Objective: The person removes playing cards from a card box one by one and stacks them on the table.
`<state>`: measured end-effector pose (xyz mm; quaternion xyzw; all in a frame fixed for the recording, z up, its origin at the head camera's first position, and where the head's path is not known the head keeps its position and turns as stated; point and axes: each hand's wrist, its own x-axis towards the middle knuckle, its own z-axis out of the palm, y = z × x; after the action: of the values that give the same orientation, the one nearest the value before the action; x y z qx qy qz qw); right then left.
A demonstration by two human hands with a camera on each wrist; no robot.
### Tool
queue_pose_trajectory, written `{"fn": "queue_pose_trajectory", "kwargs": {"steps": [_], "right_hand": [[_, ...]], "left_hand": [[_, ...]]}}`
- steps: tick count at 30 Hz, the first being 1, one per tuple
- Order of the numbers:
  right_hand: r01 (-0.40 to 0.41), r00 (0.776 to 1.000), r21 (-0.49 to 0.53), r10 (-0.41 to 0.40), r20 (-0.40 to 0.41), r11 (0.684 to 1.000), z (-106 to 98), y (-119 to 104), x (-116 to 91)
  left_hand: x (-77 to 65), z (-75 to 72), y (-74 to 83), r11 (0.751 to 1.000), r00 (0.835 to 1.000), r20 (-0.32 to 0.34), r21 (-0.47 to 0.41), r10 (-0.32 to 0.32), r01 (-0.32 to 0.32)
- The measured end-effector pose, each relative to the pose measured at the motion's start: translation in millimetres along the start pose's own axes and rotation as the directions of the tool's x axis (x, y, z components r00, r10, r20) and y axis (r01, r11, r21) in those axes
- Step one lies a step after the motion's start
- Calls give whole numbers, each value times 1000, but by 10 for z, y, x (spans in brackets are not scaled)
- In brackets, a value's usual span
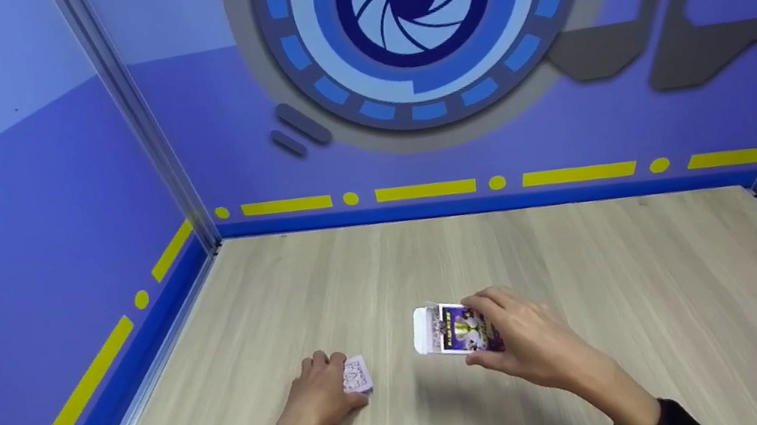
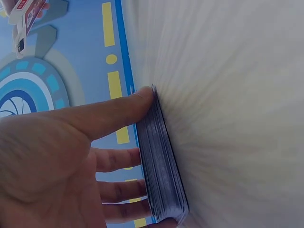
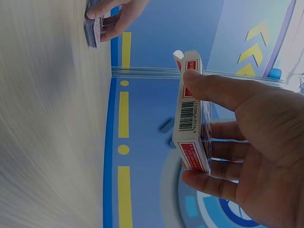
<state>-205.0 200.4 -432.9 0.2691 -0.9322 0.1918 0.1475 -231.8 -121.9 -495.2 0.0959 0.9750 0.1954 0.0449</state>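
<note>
My left hand (image 1: pixel 318 397) grips a deck of playing cards (image 1: pixel 356 375) by its edges, thumb on one side and fingers on the other. In the left wrist view the stacked edges of the deck (image 2: pixel 161 156) lie flat against the table. Over to the right, my right hand (image 1: pixel 531 336) holds a card box (image 1: pixel 464 328) above the tabletop. The box's white end flap (image 1: pixel 422 331) stands out toward the left, and a patterned strip shows at that end; whether it is cards is unclear. A barcode is visible on the box's side (image 3: pixel 187 114).
The pale wooden table (image 1: pixel 627 295) runs back to a blue printed wall (image 1: pixel 206 133). Another blue wall (image 1: pixel 36 259) stands along the left edge, with a metal post (image 1: pixel 140 121) in the corner. The box casts a shadow on the table.
</note>
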Motion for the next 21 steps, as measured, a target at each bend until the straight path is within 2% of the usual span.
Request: {"fn": "queue_pose_trajectory", "kwargs": {"steps": [4,6,8,10,12,14,16,18,21], "right_hand": [[13,1000,2,-13,-8,1000,2,12,-4],[24,1000,4,-23,-14,1000,2,17,-3],[29,999,3,-29,-17,1000,1,23,-2],[34,999,-2,-34,-16,999,0,26,1],[34,999,-9,-34,-12,999,-1,28,5],[33,999,-15,-33,-9,999,3,26,10],[29,1000,-16,-29,-5,999,8,20,14],[25,1000,-15,-25,2,1000,17,9,15],[30,999,-12,-30,20,999,36,-17,16]], "left_hand": [[-10,-63,19,999,1000,-2,-20,-28,28],[-22,-97,49,1000,999,-47,-14,-10,10],[-37,-127,101,999,990,-131,-3,52,-53],[-56,-155,182,991,965,-231,-5,126,-130],[-73,-176,290,976,923,-329,-24,198,-218],[-100,-189,418,953,884,-402,-74,240,-292],[-132,-190,552,921,858,-442,-155,260,-358],[-167,-177,676,876,852,-452,-258,263,-408],[-223,-144,815,804,863,-429,-395,267,-445]]}}
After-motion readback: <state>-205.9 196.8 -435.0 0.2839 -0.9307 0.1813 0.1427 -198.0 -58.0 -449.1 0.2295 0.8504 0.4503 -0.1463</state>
